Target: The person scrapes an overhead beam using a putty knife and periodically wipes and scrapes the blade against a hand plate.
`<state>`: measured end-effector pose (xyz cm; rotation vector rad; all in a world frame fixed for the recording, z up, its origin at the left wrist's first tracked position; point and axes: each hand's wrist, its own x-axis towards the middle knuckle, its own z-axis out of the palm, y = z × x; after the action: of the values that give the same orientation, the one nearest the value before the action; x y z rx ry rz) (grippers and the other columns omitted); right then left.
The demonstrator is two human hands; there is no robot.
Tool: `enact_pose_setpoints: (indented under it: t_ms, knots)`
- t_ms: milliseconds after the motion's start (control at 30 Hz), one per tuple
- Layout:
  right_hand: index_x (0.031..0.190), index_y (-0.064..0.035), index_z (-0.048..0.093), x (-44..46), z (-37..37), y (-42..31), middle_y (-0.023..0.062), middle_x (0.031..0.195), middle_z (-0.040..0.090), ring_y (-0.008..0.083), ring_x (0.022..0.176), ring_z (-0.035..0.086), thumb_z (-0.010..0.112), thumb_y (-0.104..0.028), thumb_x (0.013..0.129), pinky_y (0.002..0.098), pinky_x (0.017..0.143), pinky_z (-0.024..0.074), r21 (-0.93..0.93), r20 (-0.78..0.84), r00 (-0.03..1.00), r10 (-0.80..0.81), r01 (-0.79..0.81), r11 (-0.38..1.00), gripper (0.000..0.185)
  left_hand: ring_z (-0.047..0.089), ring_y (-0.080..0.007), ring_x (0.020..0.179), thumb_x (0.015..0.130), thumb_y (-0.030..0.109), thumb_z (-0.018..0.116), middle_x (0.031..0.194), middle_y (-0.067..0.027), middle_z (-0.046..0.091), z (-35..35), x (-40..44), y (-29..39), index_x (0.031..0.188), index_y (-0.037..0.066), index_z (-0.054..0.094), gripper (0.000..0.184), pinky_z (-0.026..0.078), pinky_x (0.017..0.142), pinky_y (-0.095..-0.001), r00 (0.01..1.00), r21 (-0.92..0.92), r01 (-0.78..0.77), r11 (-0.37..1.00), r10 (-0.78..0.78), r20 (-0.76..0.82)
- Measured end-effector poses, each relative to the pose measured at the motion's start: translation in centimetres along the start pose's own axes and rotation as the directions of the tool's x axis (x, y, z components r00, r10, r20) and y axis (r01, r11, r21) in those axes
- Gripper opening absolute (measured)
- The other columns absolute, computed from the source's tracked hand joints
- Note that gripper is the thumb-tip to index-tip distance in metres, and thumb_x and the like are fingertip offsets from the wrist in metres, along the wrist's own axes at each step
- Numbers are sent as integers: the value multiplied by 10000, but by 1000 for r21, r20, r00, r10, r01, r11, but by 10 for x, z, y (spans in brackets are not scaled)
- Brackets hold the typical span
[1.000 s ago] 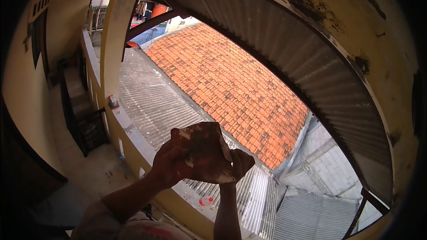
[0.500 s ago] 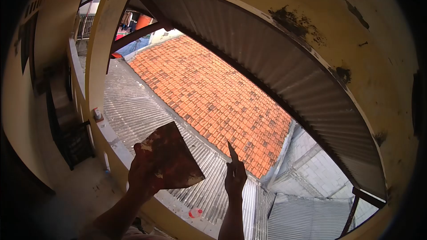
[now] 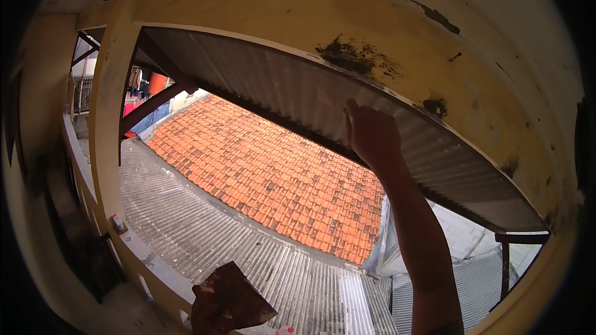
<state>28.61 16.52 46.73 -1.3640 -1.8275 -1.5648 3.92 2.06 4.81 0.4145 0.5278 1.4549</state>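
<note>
My left hand [image 3: 206, 311] grips a flat, roughly square board [image 3: 234, 294], dark reddish-brown with paler smears, low in the view above the parapet. My right hand [image 3: 375, 133] is raised with its fingers closed, in front of the corrugated awning and below the yellow beam [image 3: 261, 9]. The narrow, pointed blade it held a moment earlier, which looks like a putty knife, is hidden now. Dark, rough patches [image 3: 354, 56] mark the beam above that hand, and a gap between the two cannot be judged.
A parapet ledge [image 3: 138, 248] curves along the balcony, with a small container [image 3: 118, 222] on it. A clear and red plastic item [image 3: 285, 330] shows at the bottom edge. Beyond lie an orange tiled roof [image 3: 267, 174] and grey corrugated roofing [image 3: 180, 192]. A pillar [image 3: 108, 124] stands left.
My right hand has risen from over the roofs to near the beam, and its blade is out of sight. The view has tilted up. My left hand and board sit lower in view.
</note>
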Motion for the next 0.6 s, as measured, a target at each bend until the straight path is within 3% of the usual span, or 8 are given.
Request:
enact_pose_setpoints:
  t_ms: [100,167,400,500,567,600]
  knots:
    - [1083,-80,664,44,-6,18,115,774,694,294,690,696,530,-353,1016,426,637,562,-80,56,996,-75,80,994,311,654,-150,825,906,20,561,1047,-65,636,-13,7,-7,1363,93,497,467,577,626,-268,998,62,65,996,-66,14]
    - [1058,-86,688,69,-16,21,112,761,696,293,731,703,513,-430,1013,442,691,566,-110,125,984,-128,142,984,388,653,-154,788,912,27,554,1002,-65,643,-19,14,-9,1360,89,498,456,567,602,-270,995,128,95,987,-95,-5]
    - [918,-103,719,115,-21,49,120,797,717,298,772,721,566,-485,971,450,721,578,-131,120,975,-188,203,970,415,648,-157,747,915,28,553,946,-67,644,-15,20,-12,1345,80,503,436,540,541,-260,994,138,89,986,-78,-80]
    - [905,-81,710,123,-20,69,126,804,717,298,768,721,554,-536,964,455,731,572,-152,120,984,-135,153,977,484,650,-158,767,913,27,552,961,-70,643,-24,21,-15,1347,78,499,441,549,568,-264,994,145,110,983,-109,-18]
    - [947,-69,721,123,-20,88,121,800,717,284,775,723,545,-582,957,451,745,562,-76,132,991,31,-21,997,542,650,-156,785,913,27,552,974,-66,645,-23,19,-11,1349,77,498,441,557,600,-269,986,174,164,971,-156,-58]
    - [947,-69,721,121,-25,90,121,800,717,284,775,723,545,-582,957,451,745,562,-76,132,991,31,-21,997,542,650,-156,785,913,27,552,974,-66,645,-23,18,-11,1349,77,498,441,557,600,-269,986,174,164,971,-156,-58]
